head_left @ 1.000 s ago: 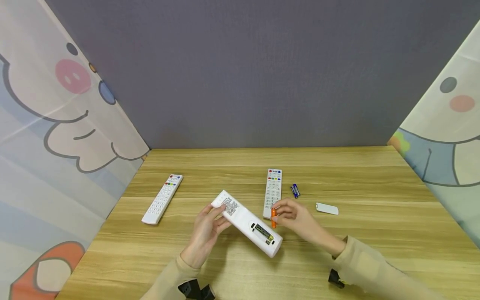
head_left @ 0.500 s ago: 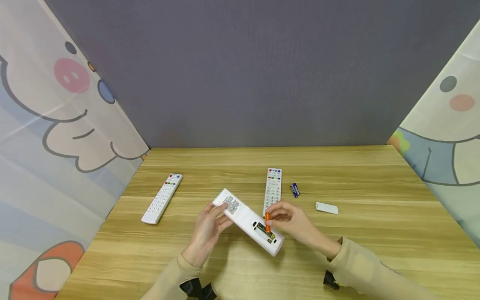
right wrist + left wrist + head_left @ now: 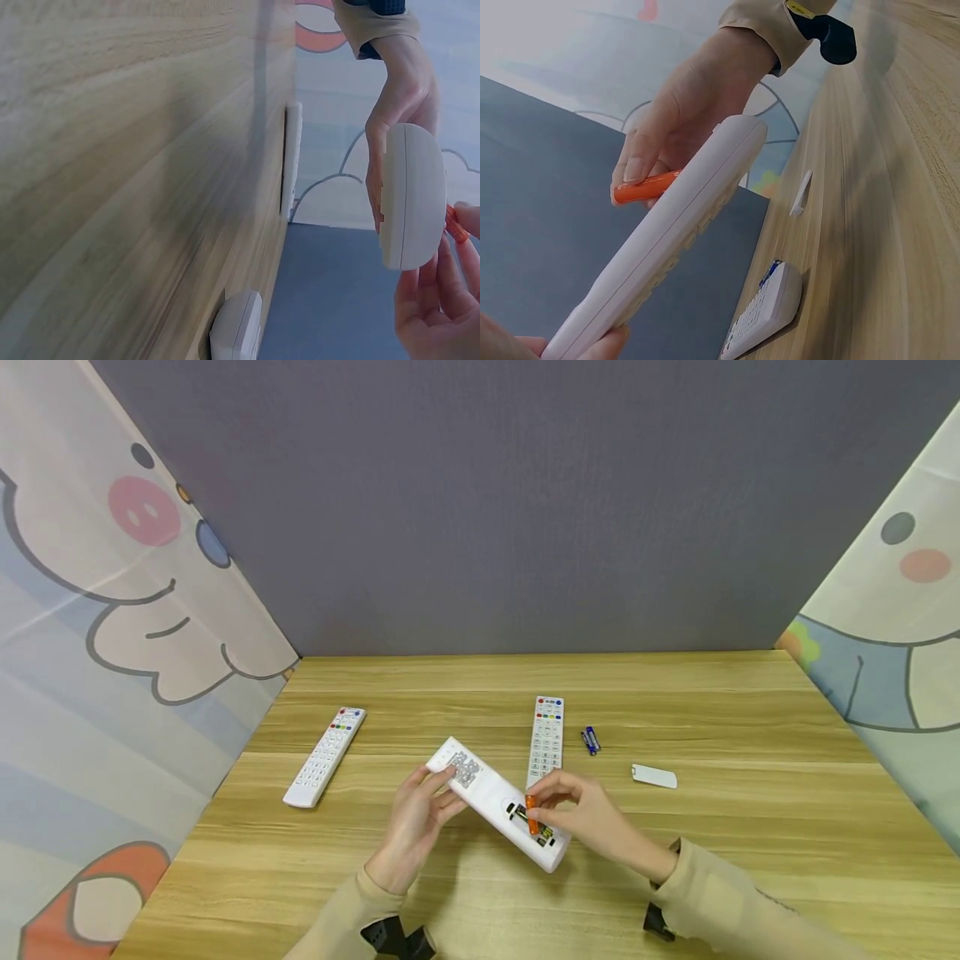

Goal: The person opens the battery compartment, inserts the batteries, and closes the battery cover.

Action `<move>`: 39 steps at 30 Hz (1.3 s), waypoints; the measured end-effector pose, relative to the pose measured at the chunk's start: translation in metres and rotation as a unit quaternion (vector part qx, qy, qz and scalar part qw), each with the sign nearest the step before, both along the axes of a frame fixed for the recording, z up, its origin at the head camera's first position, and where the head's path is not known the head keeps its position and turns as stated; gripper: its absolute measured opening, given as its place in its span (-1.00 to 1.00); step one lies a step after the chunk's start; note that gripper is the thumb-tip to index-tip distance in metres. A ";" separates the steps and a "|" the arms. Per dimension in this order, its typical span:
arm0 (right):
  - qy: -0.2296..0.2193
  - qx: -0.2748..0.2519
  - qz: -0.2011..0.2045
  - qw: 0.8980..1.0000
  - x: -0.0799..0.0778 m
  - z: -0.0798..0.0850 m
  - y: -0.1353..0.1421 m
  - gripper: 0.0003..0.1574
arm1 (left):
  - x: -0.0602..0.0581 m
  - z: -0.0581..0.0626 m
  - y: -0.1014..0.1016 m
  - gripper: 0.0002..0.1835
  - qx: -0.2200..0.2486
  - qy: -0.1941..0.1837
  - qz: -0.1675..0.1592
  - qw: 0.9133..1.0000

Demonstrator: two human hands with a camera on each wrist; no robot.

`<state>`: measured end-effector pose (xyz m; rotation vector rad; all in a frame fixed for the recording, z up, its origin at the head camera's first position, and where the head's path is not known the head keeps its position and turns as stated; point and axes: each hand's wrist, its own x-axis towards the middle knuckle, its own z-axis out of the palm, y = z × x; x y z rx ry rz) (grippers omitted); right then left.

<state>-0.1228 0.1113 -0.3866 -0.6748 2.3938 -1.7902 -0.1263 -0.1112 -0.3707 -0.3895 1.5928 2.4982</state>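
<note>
My left hand (image 3: 411, 832) grips a white remote control (image 3: 486, 797) by its far-left end, back side up and tilted above the table. Near its right end the battery compartment (image 3: 542, 841) lies uncovered, with a dark battery showing inside. Between thumb and fingertips, my right hand (image 3: 579, 811) pinches an orange battery (image 3: 532, 817) that overlaps the compartment in the head view. From the left wrist view, the orange battery (image 3: 646, 187) slants with one end at the remote's back. The remote's button side (image 3: 684, 255) faces down there.
A second white remote (image 3: 547, 735) lies just behind the hands, and a third remote (image 3: 324, 758) lies at the left. Blue batteries (image 3: 591, 741) and a white battery cover (image 3: 654, 777) are on the wooden table (image 3: 735, 735) to the right. A grey panel (image 3: 525, 510) stands behind.
My right hand has brought the orange battery left and down, from beside the remote to over its compartment. The left hand and its remote have barely shifted.
</note>
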 end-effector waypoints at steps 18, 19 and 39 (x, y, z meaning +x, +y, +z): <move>0.137 0.035 -0.001 0.990 0.007 -0.005 -0.004 -0.83 | 0.001 0.001 0.002 -0.56 -0.005 0.008 -0.004 1.000; 0.153 0.034 0.002 0.988 0.007 -0.006 -0.004 -0.83 | 0.001 0.001 0.002 -0.57 -0.005 0.009 -0.005 1.000; 0.264 0.170 0.059 0.947 0.011 -0.008 0.002 -0.40 | 0.002 0.000 0.000 -0.55 -0.009 0.006 -0.004 1.000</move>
